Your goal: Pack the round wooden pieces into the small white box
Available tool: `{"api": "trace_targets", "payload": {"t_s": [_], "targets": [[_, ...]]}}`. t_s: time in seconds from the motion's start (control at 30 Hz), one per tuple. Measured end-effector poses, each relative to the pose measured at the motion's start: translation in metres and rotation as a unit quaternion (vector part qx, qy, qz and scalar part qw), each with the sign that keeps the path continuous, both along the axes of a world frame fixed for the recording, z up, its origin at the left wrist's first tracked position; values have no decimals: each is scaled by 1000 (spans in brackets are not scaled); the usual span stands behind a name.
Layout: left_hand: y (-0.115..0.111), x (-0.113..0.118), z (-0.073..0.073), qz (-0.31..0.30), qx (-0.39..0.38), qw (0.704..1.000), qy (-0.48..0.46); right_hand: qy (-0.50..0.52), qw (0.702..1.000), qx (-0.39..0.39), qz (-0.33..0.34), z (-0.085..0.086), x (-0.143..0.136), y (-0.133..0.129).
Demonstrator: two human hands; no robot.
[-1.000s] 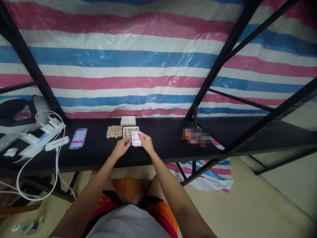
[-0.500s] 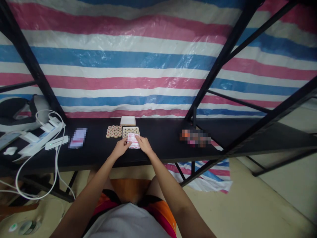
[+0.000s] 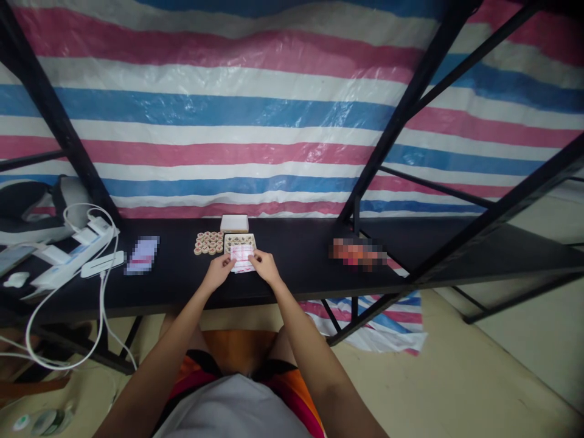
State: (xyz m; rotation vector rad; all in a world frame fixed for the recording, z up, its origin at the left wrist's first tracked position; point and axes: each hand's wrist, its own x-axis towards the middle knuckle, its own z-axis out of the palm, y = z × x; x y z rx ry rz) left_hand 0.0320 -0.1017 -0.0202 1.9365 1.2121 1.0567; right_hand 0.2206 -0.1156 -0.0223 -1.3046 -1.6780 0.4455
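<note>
Between my two hands is a folded white sheet with red grid lines (image 3: 242, 257), which looks like a paper or thin plastic game board. My left hand (image 3: 218, 270) pinches its left edge, and my right hand (image 3: 265, 266) pinches its right edge. Just beyond the sheet stands a shallow box of round Chinese chess pieces (image 3: 240, 239), partly hidden by the sheet. Left of the box, more round pieces with red marks (image 3: 208, 243) are laid out in rows. A white box lid (image 3: 234, 223) lies behind the box.
All this is on a black table (image 3: 292, 267). To the left are a blurred-out phone (image 3: 143, 254), a white power strip (image 3: 75, 252) with looping cables and a neck pillow (image 3: 41, 207). A blurred-out item (image 3: 358, 253) lies to the right, near black metal posts.
My hands have spread slightly apart on the sheet's edges, the left one shifting left. More of the sheet's gridded face shows. The view has moved a little.
</note>
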Motion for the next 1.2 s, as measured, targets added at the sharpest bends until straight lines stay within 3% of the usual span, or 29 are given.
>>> {"api": "trace_targets", "payload": {"t_s": [0.5, 0.77, 1.03, 1.2], "targets": [[0, -1, -1, -23, -74, 992, -101, 88, 993, -40, 70, -3, 1, 1], [-3, -4, 6, 18, -55, 993, -106, 53, 995, 37, 80, -6, 4, 2], [-1, -3, 1, 30, -51, 991, -117, 48, 997, 33, 52, -6, 1, 2], [2, -2, -4, 6, -63, 989, -135, 10, 997, 22, 72, -7, -4, 0]]}}
